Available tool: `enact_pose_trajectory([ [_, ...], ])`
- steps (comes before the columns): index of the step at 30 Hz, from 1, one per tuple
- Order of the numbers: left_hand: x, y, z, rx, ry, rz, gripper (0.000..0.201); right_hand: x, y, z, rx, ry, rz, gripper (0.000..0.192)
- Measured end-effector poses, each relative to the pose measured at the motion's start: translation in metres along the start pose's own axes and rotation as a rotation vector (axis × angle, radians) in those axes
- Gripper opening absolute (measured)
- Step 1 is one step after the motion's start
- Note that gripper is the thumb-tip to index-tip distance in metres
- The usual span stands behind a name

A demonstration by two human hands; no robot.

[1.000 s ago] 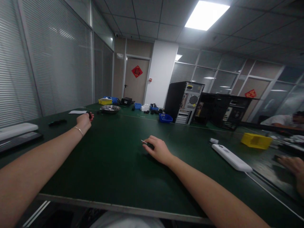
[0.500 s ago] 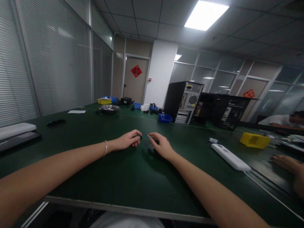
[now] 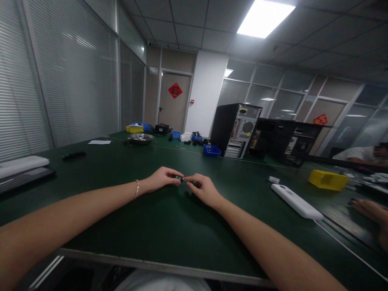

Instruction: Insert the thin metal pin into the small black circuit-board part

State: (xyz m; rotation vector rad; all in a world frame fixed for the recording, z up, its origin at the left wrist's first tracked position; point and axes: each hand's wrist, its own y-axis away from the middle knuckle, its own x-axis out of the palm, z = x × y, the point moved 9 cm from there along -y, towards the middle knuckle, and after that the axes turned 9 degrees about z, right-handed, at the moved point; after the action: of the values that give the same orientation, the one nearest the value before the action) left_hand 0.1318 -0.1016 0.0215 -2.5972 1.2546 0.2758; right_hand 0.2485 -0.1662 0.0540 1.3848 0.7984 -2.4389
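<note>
My left hand (image 3: 166, 177), with a bracelet (image 3: 137, 189) at its wrist, pinches a small green and black piece (image 3: 178, 178), perhaps a little circuit board. Its details are too small to tell. In the fingers of my right hand (image 3: 206, 189) is a thin silver-tipped tool (image 3: 184, 180), its body mostly covered by the fingers. The tool's tip meets or nearly meets the green piece; I cannot tell if they touch. Both hands are close together just over the green tabletop (image 3: 169, 226).
A white power strip (image 3: 297, 202) and a yellow bin (image 3: 327, 180) lie to the right, near another person's hand (image 3: 368, 210). Computer cases (image 3: 238, 130), a blue bin (image 3: 211, 150) and a metal bowl (image 3: 141, 138) stand farther back. A dark object (image 3: 73, 155) lies left.
My hands have come together: the right moved left with the thin tool, whose tip is now at the green piece in the left fingers. Before, a gap lay between them.
</note>
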Motion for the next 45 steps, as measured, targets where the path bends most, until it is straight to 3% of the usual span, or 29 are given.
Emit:
enact_pose_trajectory([
  [9, 0.002, 0.000, 0.001, -0.003, 0.116, -0.001, 0.035, -0.002, 0.000, -0.008, 0.053, 0.038, -0.034, 0.021],
  [19, 0.004, 0.004, -0.006, -0.017, 0.069, -0.001, 0.031, 0.000, 0.000, -0.007, 0.042, 0.019, -0.018, 0.017],
  [27, 0.011, 0.003, 0.003, -0.058, 0.219, 0.088, 0.033, 0.000, 0.001, 0.003, -0.034, -0.039, 0.019, 0.017],
  [34, 0.007, 0.002, 0.003, -0.054, 0.242, 0.023, 0.033, 0.001, 0.000, 0.000, -0.006, 0.020, -0.001, 0.016],
  [38, 0.010, 0.003, -0.001, -0.065, 0.225, 0.045, 0.031, 0.002, 0.000, 0.000, -0.022, -0.008, 0.011, 0.017],
  [45, 0.012, 0.001, -0.001, -0.011, 0.428, 0.061, 0.036, -0.001, 0.000, 0.005, -0.049, -0.080, 0.004, 0.018],
])
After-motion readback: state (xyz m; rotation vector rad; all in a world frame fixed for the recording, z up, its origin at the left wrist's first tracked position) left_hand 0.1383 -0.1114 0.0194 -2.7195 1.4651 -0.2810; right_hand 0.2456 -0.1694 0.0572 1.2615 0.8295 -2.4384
